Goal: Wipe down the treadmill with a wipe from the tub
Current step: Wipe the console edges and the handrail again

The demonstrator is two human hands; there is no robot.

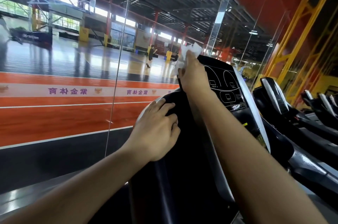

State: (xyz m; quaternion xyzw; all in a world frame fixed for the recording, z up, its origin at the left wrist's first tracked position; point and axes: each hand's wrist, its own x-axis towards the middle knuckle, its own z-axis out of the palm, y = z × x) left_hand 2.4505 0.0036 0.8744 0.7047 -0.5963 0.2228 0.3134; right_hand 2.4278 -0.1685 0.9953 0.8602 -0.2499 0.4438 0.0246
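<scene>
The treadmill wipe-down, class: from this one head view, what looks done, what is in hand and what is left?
Done: a wipe is already out, gripped by the right hand. In hand: that hand holds it against the top left edge of the treadmill console, while the left hand rests on the black handrail. Left: the frame cannot show which surfaces are clean; the tub is out of view.

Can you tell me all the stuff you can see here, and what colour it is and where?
treadmill: one, black, right in front
console: one, black with white outlines, top of the treadmill
wipe: one, white, at the console's upper left edge
other treadmills: several, black and silver, in a row to the right
glass wall: clear panels, ahead; court beyond
left hand: resting on the treadmill's left side
right hand: gripping the wipe
</scene>
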